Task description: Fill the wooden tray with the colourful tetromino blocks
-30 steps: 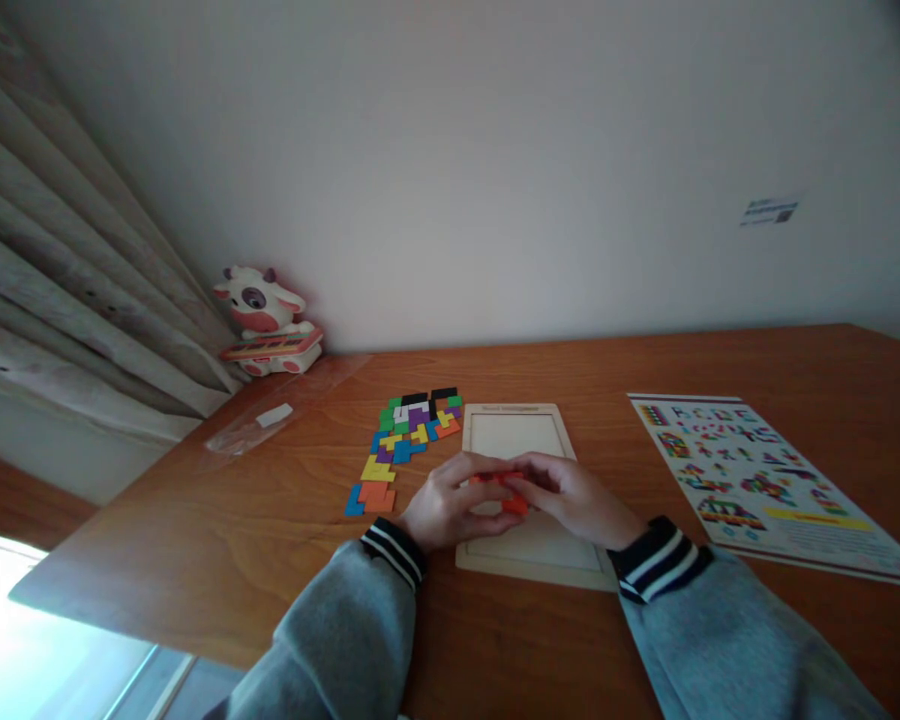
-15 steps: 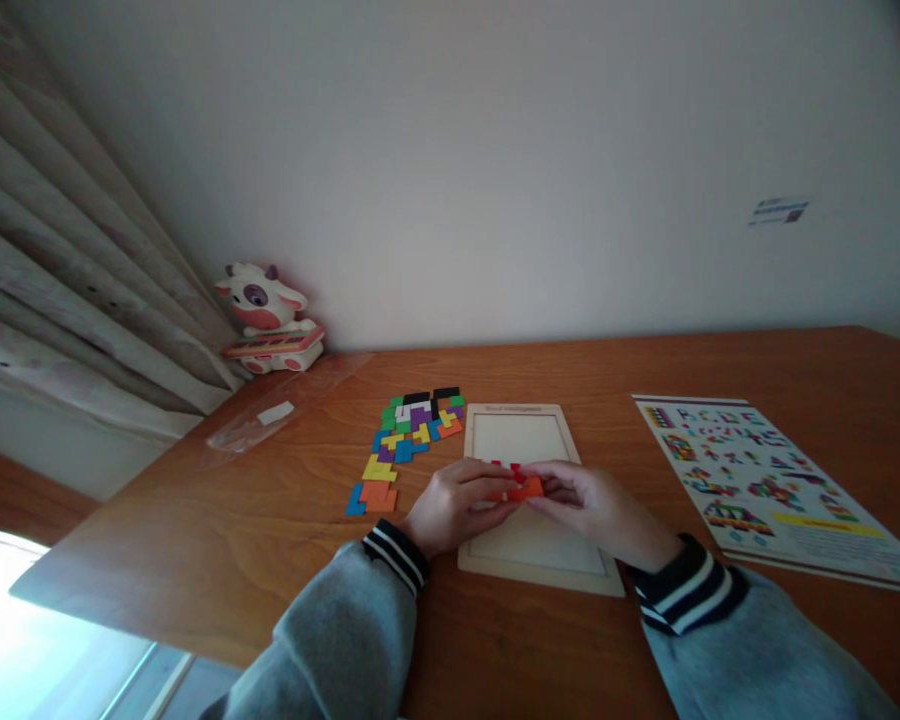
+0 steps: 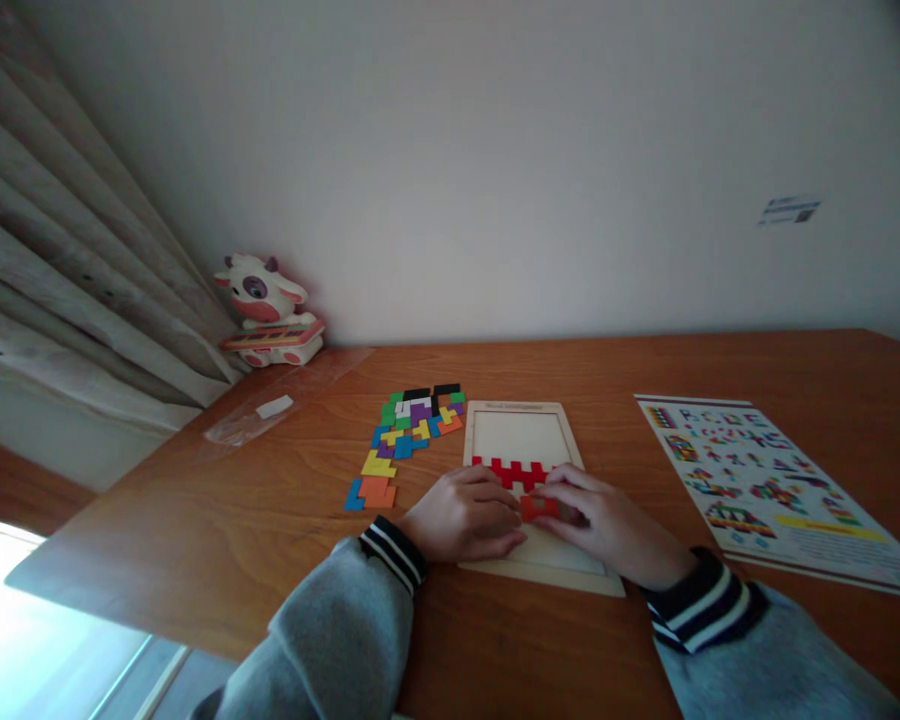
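A pale wooden puzzle tray (image 3: 519, 412) lies on the brown table. A row of red pieces (image 3: 514, 472) sits inside it, across the middle. My left hand (image 3: 465, 516) and my right hand (image 3: 607, 522) meet over the near half of the tray. Both have curled fingers pinched on an orange piece (image 3: 538, 506) held between them, just in front of the red row. A cluster of loose coloured pieces (image 3: 409, 425) lies on the table to the left of the tray, with an orange and a blue one (image 3: 371, 492) nearest my left hand.
A printed sheet of coloured patterns (image 3: 750, 470) lies to the right of the tray. At the back left corner stands a cow toy (image 3: 264, 310) beside the curtain (image 3: 67, 270). A clear plastic bag (image 3: 262, 412) rests near it. The table's left edge runs diagonally.
Both hands have drawn back toward me along the tray, uncovering a row of red pieces lying in it. The orange piece stays between my fingers.
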`<move>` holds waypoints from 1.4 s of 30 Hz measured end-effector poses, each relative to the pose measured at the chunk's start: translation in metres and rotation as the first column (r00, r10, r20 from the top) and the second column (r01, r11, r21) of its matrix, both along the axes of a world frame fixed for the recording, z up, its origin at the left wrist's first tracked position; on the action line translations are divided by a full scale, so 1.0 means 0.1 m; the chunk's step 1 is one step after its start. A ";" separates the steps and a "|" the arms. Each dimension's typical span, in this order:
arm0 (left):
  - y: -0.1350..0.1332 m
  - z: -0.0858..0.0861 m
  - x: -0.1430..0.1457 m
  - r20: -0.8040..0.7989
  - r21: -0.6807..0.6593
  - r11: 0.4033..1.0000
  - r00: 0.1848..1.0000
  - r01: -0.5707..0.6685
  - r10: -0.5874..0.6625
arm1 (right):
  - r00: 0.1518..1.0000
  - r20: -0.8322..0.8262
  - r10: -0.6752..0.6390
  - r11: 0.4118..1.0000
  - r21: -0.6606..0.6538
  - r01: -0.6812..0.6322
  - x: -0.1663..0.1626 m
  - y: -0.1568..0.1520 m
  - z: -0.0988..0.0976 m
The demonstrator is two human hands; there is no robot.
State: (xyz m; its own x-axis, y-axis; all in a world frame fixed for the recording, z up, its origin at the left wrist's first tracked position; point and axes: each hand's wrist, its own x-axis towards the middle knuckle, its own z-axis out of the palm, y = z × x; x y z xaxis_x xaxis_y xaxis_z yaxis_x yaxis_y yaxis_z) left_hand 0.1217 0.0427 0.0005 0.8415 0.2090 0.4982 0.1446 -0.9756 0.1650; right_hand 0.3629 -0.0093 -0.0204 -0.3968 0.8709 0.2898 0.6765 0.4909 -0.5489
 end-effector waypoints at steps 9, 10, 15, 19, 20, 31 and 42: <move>0.00 0.00 0.00 -0.038 0.037 0.999 0.999 -0.002 0.003 | 0.994 0.098 -0.041 0.988 0.150 0.026 -0.06 0.01 0.00; 0.01 -0.01 -0.01 -0.044 0.034 0.999 0.999 -0.004 0.005 | 0.992 0.113 -0.056 0.984 0.172 0.036 -0.04 0.02 -0.01; 0.01 -0.04 -0.02 -0.078 0.025 1.000 0.997 -0.011 0.013 | 0.983 0.140 -0.119 0.962 0.262 0.079 0.06 0.06 -0.02; 0.00 -0.03 -0.02 -0.066 0.048 0.999 0.998 -0.020 0.023 | 0.980 0.135 -0.144 0.949 0.300 0.098 0.07 0.06 -0.01; 0.00 -0.03 -0.02 -0.069 0.057 0.998 0.997 -0.023 0.027 | 0.980 0.136 -0.147 0.948 0.301 0.100 0.07 0.06 -0.01; 0.01 -0.05 -0.02 -0.079 0.072 0.996 0.995 -0.050 0.056 | 0.976 0.180 -0.125 0.961 0.265 0.074 0.05 0.07 -0.03; 0.00 -0.04 -0.02 -0.062 0.020 0.997 0.996 -0.070 0.071 | 0.977 0.174 -0.123 0.955 0.287 0.069 0.03 0.07 -0.04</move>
State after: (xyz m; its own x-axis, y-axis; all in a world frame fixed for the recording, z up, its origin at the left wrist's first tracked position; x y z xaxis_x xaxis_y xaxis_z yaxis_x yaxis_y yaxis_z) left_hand 0.1195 0.0426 -0.0039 0.8547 0.2605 0.4490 0.2225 -0.9653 0.1366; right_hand 0.3657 -0.0025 -0.0244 -0.3862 0.8028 0.4542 0.8055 0.5335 -0.2581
